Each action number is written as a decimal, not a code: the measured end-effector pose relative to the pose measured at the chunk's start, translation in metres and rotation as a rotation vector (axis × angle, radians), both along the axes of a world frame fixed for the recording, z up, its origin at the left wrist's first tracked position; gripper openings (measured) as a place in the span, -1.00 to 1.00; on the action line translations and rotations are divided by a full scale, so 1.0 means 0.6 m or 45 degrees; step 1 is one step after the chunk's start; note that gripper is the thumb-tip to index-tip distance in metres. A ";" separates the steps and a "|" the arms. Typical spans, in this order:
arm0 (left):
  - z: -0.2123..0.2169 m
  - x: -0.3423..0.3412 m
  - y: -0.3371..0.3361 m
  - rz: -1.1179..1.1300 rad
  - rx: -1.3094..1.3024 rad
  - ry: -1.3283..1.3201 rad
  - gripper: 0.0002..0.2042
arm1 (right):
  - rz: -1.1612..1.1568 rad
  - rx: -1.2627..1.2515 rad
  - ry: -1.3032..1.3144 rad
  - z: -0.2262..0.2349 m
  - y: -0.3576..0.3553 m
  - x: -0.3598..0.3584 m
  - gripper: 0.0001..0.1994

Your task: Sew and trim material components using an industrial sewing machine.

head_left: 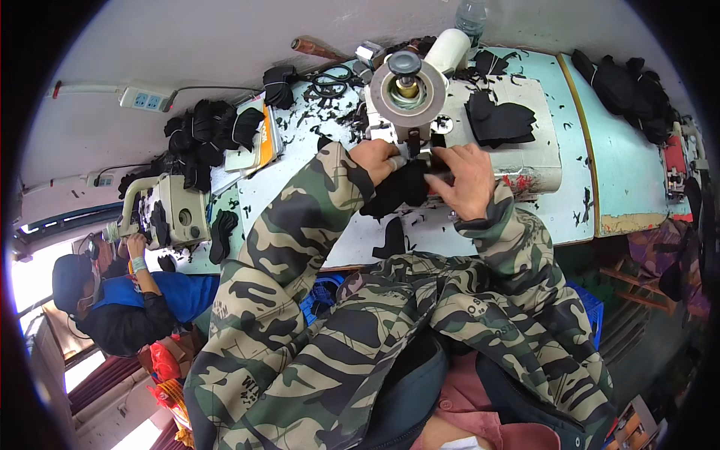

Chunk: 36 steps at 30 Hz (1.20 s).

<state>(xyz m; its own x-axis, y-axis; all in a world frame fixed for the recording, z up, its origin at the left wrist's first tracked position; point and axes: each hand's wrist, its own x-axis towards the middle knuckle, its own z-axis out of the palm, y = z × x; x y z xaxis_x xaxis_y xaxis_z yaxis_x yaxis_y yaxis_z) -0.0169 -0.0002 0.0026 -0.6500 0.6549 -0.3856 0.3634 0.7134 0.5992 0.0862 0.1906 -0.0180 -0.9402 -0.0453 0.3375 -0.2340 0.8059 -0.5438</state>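
Observation:
A black sock [396,189] lies under the front of a pale sewing machine [406,97] with a round head. My left hand [377,160] holds its edge left of the machine's foot, fingers pressed together, with a light wrap on one finger. From the right, my right hand [466,178] pinches the same sock between thumb and fingers. The cloth right at the foot is partly hidden by my fingers. Folded black socks [500,121] rest on the machine bed, and another black sock [391,238] lies near the table's front edge.
Black scraps litter the pale table [330,251]. Tied bundles of black socks [214,124] sit at left, more bundles [626,86] at far right. A wooden-handled tool [319,49] and a bottle [471,19] stand behind. At left a person [135,300] works at another machine [171,214].

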 end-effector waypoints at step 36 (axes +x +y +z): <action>0.026 0.016 -0.034 0.606 0.119 -0.489 -0.81 | -0.019 -0.076 0.161 0.058 0.055 0.003 -0.82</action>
<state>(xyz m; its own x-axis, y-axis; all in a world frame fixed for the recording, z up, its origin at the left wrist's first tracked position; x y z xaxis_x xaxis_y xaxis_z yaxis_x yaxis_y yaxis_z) -0.0072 -0.0206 0.0184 -0.7052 0.3696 -0.6051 -0.2361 0.6823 0.6919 0.0882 0.2236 0.0166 -0.8904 -0.0076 0.4551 -0.2918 0.7768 -0.5581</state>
